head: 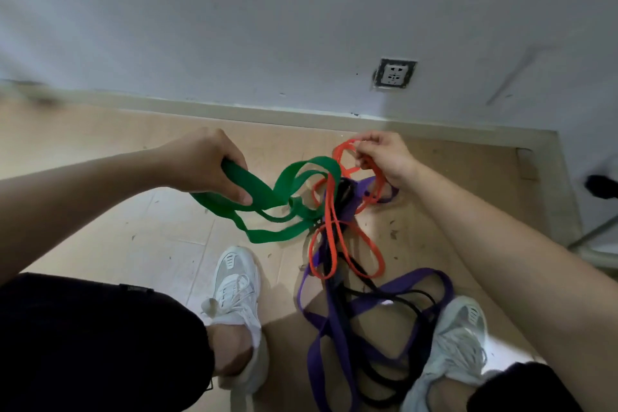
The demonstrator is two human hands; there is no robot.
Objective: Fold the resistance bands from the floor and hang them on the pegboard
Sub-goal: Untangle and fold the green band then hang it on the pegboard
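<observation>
Crouching over the floor (pixel 133 211), we grip the green band (pixel 267 197) in our left hand (pixel 204 164), fingers curled round its wide strap and holding it off the tiles. Our right hand (pixel 384 157) pinches the orange band (pixel 331 221) near its top loop. Both bands trail into a tangle with the purple band (pixel 418 281) and black band (pixel 346 192), which spreads over the floor between our white shoes (pixel 234 284)

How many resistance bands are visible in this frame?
4, judging by colour: the green band held in the left hand, the orange band pinched by the right hand, the purple band and black band tangled on the floor. The tangle may hide more.
</observation>
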